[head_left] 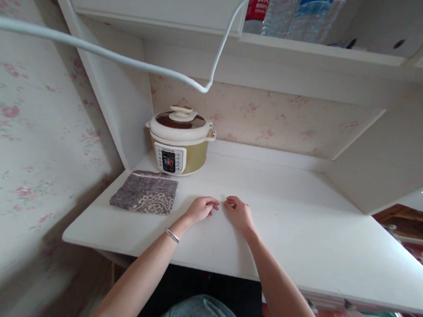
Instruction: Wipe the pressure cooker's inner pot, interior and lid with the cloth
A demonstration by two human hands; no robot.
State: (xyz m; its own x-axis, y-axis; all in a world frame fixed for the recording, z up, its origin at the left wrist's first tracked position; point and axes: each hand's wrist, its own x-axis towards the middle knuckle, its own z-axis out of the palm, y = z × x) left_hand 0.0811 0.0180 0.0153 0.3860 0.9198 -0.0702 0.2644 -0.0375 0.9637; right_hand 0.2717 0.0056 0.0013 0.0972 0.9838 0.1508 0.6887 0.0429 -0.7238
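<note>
Both hands rest close together over the white desk (294,222), a narrow gap between them. My left hand (202,208), with a silver bangle on its wrist, has its fingers loosely bent and a little apart, and nothing shows in it. Facing it, my right hand (238,213) is also loosely curled, with no object visible in it. A folded grey-brown cloth (146,192) with a cream scroll pattern lies left of my left hand, touched by neither hand. Behind the cloth stands a green and white electric cooker (195,157) with its lid on.
A white cable (131,61) hangs across the upper view, in front of the overhead cabinet (160,3). Several plastic bottles (283,11) stand on the open shelf above. A floral wall (15,164) bounds the left, and a white side panel (389,147) rises at the right.
</note>
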